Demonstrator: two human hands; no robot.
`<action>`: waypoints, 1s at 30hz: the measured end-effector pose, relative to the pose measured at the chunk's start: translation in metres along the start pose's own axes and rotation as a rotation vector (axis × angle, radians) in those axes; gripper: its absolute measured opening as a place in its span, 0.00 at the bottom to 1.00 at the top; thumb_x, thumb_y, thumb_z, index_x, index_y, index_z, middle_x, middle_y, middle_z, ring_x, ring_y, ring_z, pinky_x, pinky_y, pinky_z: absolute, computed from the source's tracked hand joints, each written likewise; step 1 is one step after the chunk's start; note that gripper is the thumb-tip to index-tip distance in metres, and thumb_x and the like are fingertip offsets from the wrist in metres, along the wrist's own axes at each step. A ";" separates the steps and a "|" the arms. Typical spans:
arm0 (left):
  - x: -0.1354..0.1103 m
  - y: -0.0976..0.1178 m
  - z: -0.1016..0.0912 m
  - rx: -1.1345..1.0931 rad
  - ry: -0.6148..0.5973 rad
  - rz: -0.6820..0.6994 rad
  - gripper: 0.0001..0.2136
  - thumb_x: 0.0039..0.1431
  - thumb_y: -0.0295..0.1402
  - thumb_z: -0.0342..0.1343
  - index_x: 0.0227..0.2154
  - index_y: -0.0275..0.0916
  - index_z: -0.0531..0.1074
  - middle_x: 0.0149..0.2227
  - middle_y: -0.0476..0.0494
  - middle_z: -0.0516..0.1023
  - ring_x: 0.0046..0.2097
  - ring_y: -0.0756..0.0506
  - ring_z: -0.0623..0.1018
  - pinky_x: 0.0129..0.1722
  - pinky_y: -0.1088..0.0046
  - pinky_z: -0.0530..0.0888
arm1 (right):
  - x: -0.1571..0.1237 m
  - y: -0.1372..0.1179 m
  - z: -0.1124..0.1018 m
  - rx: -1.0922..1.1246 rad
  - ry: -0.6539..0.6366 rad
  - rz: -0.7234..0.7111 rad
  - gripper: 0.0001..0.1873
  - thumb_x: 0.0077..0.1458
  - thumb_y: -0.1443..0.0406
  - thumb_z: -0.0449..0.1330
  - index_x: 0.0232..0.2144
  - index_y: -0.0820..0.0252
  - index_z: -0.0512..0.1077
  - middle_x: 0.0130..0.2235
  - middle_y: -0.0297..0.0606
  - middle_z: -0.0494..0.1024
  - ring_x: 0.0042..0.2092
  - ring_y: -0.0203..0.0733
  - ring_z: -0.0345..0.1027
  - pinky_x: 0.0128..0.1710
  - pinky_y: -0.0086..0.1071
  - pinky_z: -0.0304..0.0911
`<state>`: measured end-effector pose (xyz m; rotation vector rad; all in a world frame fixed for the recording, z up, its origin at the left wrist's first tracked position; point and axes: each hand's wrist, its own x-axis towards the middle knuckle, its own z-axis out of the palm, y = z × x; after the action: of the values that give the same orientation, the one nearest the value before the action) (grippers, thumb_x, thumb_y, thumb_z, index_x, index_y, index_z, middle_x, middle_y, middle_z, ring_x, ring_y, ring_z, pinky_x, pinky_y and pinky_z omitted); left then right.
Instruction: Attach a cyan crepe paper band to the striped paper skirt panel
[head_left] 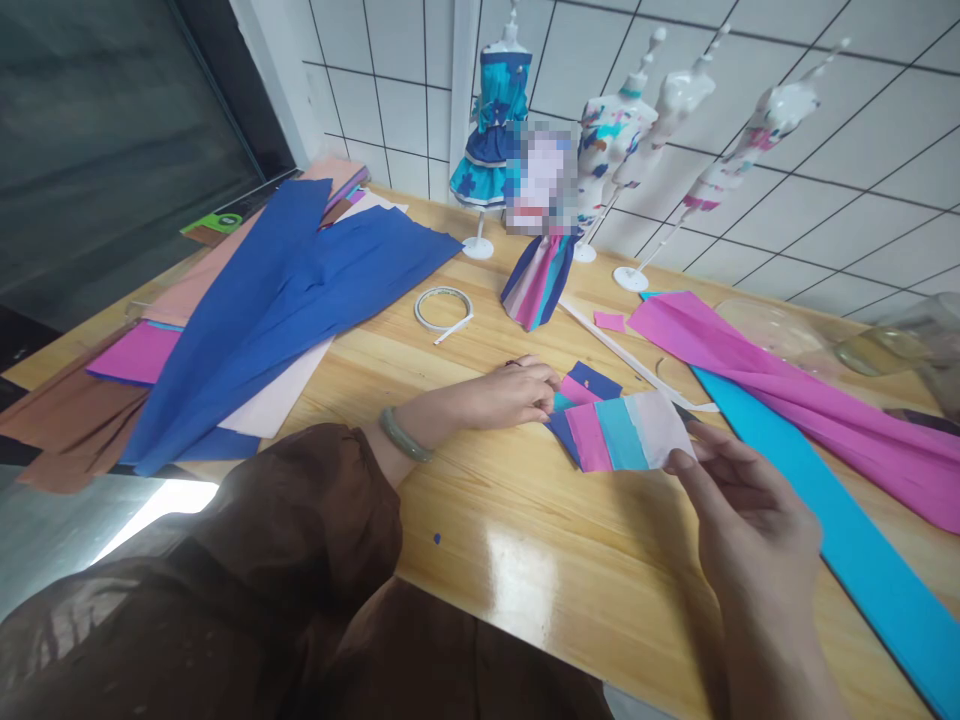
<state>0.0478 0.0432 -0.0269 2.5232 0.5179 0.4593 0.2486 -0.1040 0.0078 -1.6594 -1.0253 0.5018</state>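
Note:
A striped crepe paper strip (624, 434) in blue, pink, turquoise and pale pink stretches between my hands above the table. My right hand (754, 510) pinches its pale right end between thumb and fingers. At the other end, my left hand (517, 393) has its fingers bent and pressed together on the strip's blue and turquoise edge. Behind the strip, a pink and dark blue piece (592, 382) shows, partly covered. A small striped skirt (536, 285) of similar colours stands farther back. What lies under my left fingertips is hidden.
A tape roll (443, 310) lies left of centre on the wooden table (465, 500). Large blue crepe paper (300, 280) covers the left side; pink paper (810, 400) and a turquoise length (847, 560) lie right. Several small mannequins, including one in a blue dress (491, 130), stand along the wall.

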 end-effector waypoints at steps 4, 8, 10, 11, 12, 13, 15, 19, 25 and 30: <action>0.001 0.000 0.001 -0.008 -0.001 0.007 0.07 0.57 0.31 0.51 0.26 0.37 0.71 0.46 0.43 0.70 0.51 0.44 0.64 0.53 0.67 0.58 | -0.001 -0.002 0.000 -0.051 0.026 0.021 0.23 0.44 0.58 0.66 0.45 0.57 0.73 0.37 0.39 0.76 0.40 0.44 0.71 0.45 0.41 0.66; 0.001 -0.002 0.003 0.003 0.007 0.003 0.07 0.58 0.31 0.51 0.26 0.38 0.70 0.47 0.44 0.70 0.51 0.44 0.63 0.53 0.67 0.58 | 0.000 -0.001 0.000 -0.050 0.025 0.011 0.24 0.43 0.57 0.66 0.44 0.56 0.74 0.37 0.39 0.76 0.39 0.44 0.71 0.44 0.41 0.67; 0.000 -0.002 0.004 0.020 0.015 0.011 0.07 0.58 0.32 0.51 0.26 0.38 0.70 0.46 0.44 0.69 0.50 0.44 0.63 0.52 0.68 0.58 | 0.000 0.000 -0.001 -0.051 0.030 0.007 0.24 0.43 0.58 0.66 0.44 0.56 0.74 0.37 0.38 0.76 0.39 0.44 0.71 0.44 0.40 0.66; 0.000 -0.001 0.004 0.033 0.015 0.014 0.07 0.59 0.32 0.50 0.27 0.38 0.70 0.46 0.44 0.69 0.50 0.45 0.63 0.52 0.68 0.58 | 0.000 0.001 -0.001 -0.052 0.034 0.006 0.24 0.43 0.58 0.66 0.45 0.56 0.74 0.37 0.39 0.75 0.39 0.44 0.71 0.44 0.40 0.66; 0.000 0.000 0.004 0.047 0.012 0.013 0.07 0.59 0.32 0.50 0.27 0.38 0.70 0.46 0.44 0.69 0.50 0.45 0.63 0.51 0.68 0.58 | 0.001 0.001 -0.001 -0.053 0.034 0.006 0.24 0.43 0.58 0.66 0.45 0.56 0.73 0.37 0.39 0.75 0.39 0.44 0.71 0.44 0.41 0.66; 0.000 0.001 0.004 0.060 0.008 0.009 0.07 0.59 0.32 0.49 0.28 0.38 0.70 0.45 0.44 0.69 0.50 0.45 0.63 0.51 0.69 0.58 | 0.001 0.001 -0.001 -0.052 0.033 0.008 0.24 0.44 0.58 0.66 0.45 0.57 0.73 0.37 0.39 0.75 0.39 0.45 0.70 0.44 0.41 0.66; 0.000 0.003 0.003 0.077 -0.004 -0.004 0.07 0.60 0.32 0.49 0.28 0.38 0.69 0.45 0.44 0.69 0.49 0.45 0.63 0.51 0.69 0.59 | 0.001 0.002 -0.001 -0.053 0.038 0.012 0.24 0.43 0.58 0.66 0.45 0.57 0.73 0.37 0.40 0.76 0.39 0.45 0.70 0.44 0.41 0.66; 0.002 0.006 0.001 0.095 -0.015 -0.015 0.07 0.60 0.32 0.49 0.28 0.38 0.69 0.45 0.44 0.68 0.49 0.45 0.63 0.50 0.69 0.58 | 0.001 0.001 0.000 -0.074 0.045 0.013 0.24 0.43 0.58 0.65 0.44 0.57 0.74 0.38 0.40 0.76 0.39 0.45 0.71 0.43 0.42 0.66; 0.001 0.005 0.005 0.114 0.023 0.010 0.07 0.60 0.31 0.49 0.29 0.38 0.68 0.43 0.44 0.69 0.48 0.45 0.64 0.49 0.70 0.60 | 0.001 -0.001 0.001 -0.050 0.068 0.010 0.25 0.43 0.58 0.66 0.45 0.58 0.73 0.38 0.41 0.76 0.37 0.44 0.71 0.43 0.41 0.66; 0.000 0.003 0.009 0.152 0.081 0.078 0.05 0.60 0.31 0.49 0.31 0.39 0.68 0.43 0.44 0.69 0.48 0.45 0.64 0.48 0.69 0.60 | 0.001 -0.002 0.001 -0.032 0.087 0.009 0.24 0.43 0.58 0.66 0.45 0.55 0.74 0.38 0.40 0.77 0.39 0.44 0.71 0.43 0.39 0.67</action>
<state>0.0521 0.0371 -0.0324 2.6863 0.5037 0.5734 0.2473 -0.1027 0.0090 -1.6999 -0.9668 0.4168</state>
